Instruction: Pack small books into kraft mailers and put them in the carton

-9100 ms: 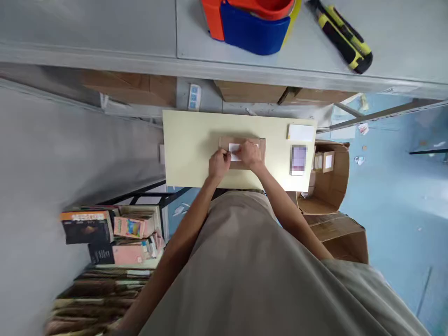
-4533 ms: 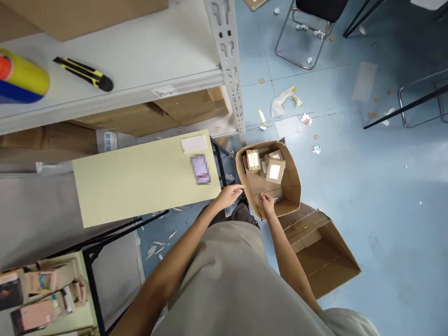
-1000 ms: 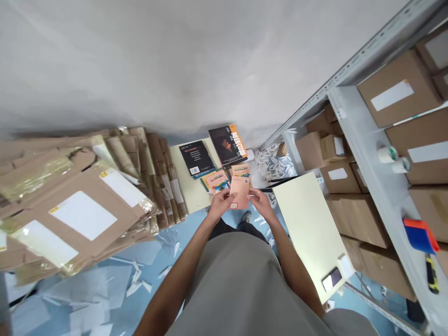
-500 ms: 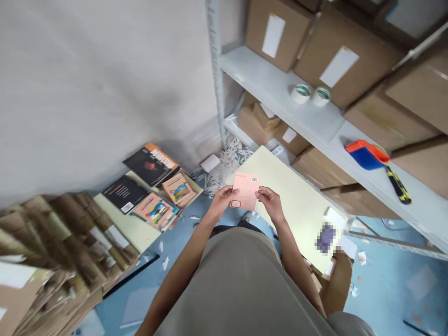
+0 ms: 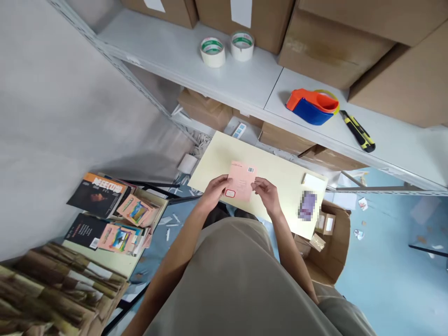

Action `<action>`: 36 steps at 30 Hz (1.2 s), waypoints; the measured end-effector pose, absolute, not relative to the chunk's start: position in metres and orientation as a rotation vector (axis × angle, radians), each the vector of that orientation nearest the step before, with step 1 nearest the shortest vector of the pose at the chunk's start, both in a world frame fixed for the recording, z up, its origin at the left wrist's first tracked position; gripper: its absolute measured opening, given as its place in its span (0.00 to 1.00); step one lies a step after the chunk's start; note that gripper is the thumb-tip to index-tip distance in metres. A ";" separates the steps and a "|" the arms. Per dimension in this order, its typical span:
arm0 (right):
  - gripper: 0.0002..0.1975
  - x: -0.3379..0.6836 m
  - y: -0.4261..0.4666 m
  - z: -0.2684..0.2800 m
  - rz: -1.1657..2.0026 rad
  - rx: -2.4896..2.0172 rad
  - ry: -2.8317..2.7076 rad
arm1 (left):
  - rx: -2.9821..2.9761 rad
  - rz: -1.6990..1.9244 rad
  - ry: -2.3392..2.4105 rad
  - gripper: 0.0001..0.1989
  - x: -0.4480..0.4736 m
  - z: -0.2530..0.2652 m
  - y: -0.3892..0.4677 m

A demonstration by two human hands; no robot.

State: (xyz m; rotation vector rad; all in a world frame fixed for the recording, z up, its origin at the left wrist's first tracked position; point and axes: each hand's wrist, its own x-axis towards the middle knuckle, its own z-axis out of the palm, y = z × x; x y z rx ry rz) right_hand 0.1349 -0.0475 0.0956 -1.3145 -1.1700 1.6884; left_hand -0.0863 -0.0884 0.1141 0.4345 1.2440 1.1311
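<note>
A thin pink book (image 5: 241,181) is held between my two hands, with a barcode at its upper right and a red-outlined label at its lower left. My left hand (image 5: 215,190) grips its left edge, thumb on the face towards me. On the opposite edge, my right hand (image 5: 266,193) pinches the book between thumb and fingers. Below and beyond it lies the cream tabletop (image 5: 276,163). Toward the table's right end are a pixelated purple item (image 5: 307,205) and a small white box (image 5: 314,182).
Two tape rolls (image 5: 213,52), an orange-and-blue tape dispenser (image 5: 312,106) and a yellow-black utility knife (image 5: 357,131) lie on the grey shelf (image 5: 157,46), before cardboard boxes. Stacked books (image 5: 100,193) stand at left, near brown paper bundles (image 5: 59,284). An open carton (image 5: 338,242) sits right.
My view has turned right toward the shelf and table. Both hands still hold the pink book, which is now over the tabletop.
</note>
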 end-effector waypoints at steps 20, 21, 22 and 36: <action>0.22 0.152 -0.023 0.062 1.705 -1.489 -1.287 | 0.365 1.215 1.412 0.19 -0.016 0.067 -0.107; 0.22 0.153 -0.023 0.061 1.706 -1.494 -1.295 | 0.366 1.212 1.413 0.19 -0.015 0.067 -0.109; 0.22 0.153 -0.023 0.061 1.709 -1.493 -1.309 | 0.368 1.214 1.419 0.18 -0.016 0.068 -0.111; 0.20 0.160 -0.032 0.063 1.728 -1.470 -1.265 | 0.364 1.152 1.436 0.18 -0.006 0.080 -0.120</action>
